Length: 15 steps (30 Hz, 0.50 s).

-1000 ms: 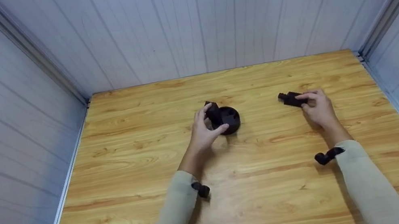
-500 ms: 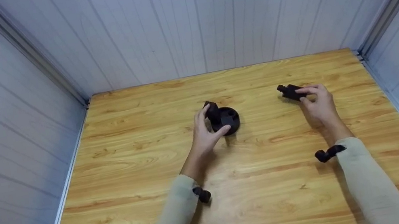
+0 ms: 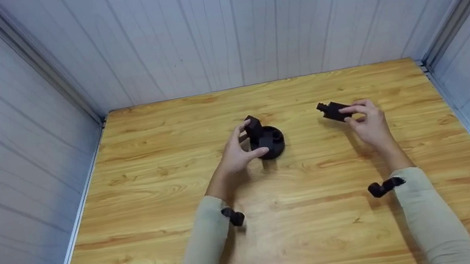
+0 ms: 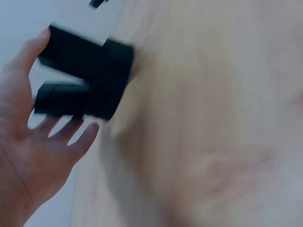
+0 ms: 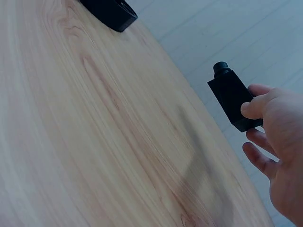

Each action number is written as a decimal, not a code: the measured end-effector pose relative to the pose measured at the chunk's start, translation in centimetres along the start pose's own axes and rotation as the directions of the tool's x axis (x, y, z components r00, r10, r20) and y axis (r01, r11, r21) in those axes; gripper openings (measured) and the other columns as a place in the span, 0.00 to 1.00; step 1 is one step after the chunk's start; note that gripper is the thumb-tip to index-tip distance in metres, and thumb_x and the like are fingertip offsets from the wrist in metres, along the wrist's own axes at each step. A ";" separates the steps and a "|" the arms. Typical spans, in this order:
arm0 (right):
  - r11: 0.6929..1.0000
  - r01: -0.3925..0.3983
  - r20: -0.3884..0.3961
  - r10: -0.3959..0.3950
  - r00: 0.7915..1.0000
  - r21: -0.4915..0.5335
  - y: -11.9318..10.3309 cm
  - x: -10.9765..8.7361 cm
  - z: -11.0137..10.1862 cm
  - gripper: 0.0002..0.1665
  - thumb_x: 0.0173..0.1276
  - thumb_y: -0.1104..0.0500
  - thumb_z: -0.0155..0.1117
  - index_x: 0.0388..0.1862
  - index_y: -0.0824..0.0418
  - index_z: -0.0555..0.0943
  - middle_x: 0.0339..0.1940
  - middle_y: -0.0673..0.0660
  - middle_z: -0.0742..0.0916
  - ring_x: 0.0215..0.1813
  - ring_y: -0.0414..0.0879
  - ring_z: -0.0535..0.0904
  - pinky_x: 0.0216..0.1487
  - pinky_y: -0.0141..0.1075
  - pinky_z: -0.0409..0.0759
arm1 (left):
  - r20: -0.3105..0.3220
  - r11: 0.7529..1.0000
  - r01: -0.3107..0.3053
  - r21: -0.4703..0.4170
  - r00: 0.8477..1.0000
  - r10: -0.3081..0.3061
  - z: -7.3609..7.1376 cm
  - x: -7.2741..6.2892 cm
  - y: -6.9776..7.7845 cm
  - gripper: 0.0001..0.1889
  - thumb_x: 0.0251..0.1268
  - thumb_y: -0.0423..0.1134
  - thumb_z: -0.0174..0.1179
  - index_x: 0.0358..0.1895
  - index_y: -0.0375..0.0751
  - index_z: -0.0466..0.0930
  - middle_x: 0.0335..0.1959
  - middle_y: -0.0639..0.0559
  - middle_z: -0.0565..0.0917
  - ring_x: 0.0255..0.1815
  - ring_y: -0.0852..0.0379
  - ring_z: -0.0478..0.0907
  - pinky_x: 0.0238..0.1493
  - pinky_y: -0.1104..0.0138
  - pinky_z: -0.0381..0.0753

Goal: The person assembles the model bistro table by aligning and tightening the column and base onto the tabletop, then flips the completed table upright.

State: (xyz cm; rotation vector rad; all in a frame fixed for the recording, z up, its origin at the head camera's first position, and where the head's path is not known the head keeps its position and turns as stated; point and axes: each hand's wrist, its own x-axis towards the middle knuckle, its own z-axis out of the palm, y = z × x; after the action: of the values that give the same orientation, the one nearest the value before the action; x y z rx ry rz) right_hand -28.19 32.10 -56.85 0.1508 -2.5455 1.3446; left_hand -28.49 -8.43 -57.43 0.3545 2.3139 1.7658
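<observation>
My left hand (image 3: 235, 155) grips a black piece with blocks, its thumb and fingers spread around it. The piece has a round, shallow base (image 3: 277, 147) with two rectangular black blocks (image 4: 73, 52) standing out from it. In the left wrist view, the thumb touches the end of one block while the fingers lie by the other. Farther right, my right hand (image 3: 370, 123) pinches a separate black block (image 3: 335, 112) between thumb and fingers. From that block's far end sticks a short, narrower round stub (image 5: 220, 68), pointing left in the head view.
Under both hands lies a wood-grain table (image 3: 309, 225). Pale panel walls stand at the back (image 3: 217, 28), the left (image 3: 7, 182) and the right. A small black wrist mount sits on each sleeve (image 3: 432, 208).
My right hand has carried its block a little to the left and away from me. The left hand and the round-based piece have shifted only slightly, to the right.
</observation>
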 end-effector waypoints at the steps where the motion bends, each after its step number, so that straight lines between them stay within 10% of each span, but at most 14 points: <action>1: 1.000 0.007 0.004 -0.007 1.000 0.002 -0.1 -0.1 0.2 0.14 0.80 0.71 0.70 0.61 0.70 0.91 0.69 0.76 0.82 0.72 0.70 0.80 0.49 0.08 0.73 | 0.027 1.000 0.006 0.000 1.000 -0.006 -0.4 0.2 0.1 0.50 0.72 0.40 0.80 0.91 0.54 0.60 0.92 0.38 0.60 0.91 0.32 0.64 0.86 0.41 0.74; 8: 1.000 0.014 0.035 -0.015 0.999 0.018 -1.0 -0.4 1.3 0.14 0.78 0.71 0.71 0.60 0.70 0.92 0.70 0.76 0.82 0.72 0.71 0.80 0.50 0.09 0.75 | 0.087 1.000 -0.006 0.019 0.996 0.004 -0.9 0.4 0.2 0.51 0.72 0.40 0.79 0.92 0.56 0.59 0.94 0.40 0.56 0.94 0.32 0.59 0.90 0.40 0.66; 15: 0.999 0.037 0.035 -0.039 0.999 0.039 -2.6 -0.5 2.4 0.14 0.79 0.70 0.72 0.60 0.69 0.92 0.70 0.75 0.83 0.72 0.69 0.81 0.52 0.11 0.75 | -0.151 0.992 -0.084 0.090 0.984 0.097 1.9 -0.9 0.1 0.49 0.65 0.45 0.85 0.86 0.51 0.66 0.90 0.39 0.61 0.93 0.35 0.59 0.91 0.38 0.63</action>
State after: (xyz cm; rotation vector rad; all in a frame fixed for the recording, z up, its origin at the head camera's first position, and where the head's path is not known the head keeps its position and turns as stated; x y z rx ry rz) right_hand -27.57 28.63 -56.17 0.2313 -2.5337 1.3888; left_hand -27.05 -6.94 -57.78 0.3523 2.5233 1.8015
